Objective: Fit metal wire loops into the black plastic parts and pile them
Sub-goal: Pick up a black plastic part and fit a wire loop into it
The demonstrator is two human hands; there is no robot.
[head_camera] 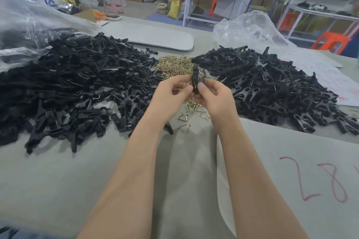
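I see my left hand (172, 91) and right hand (211, 95) both pinching one black plastic part (196, 80) upright, above the brass wire loops (174, 66) between two black heaps.

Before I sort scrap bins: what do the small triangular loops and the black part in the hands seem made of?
The triangular loops: apparently metal wire, brass-coloured and shiny, glinting at the bends. The black part, pinched between left hand and right hand: likely moulded plastic, matte, with only dull highlights.
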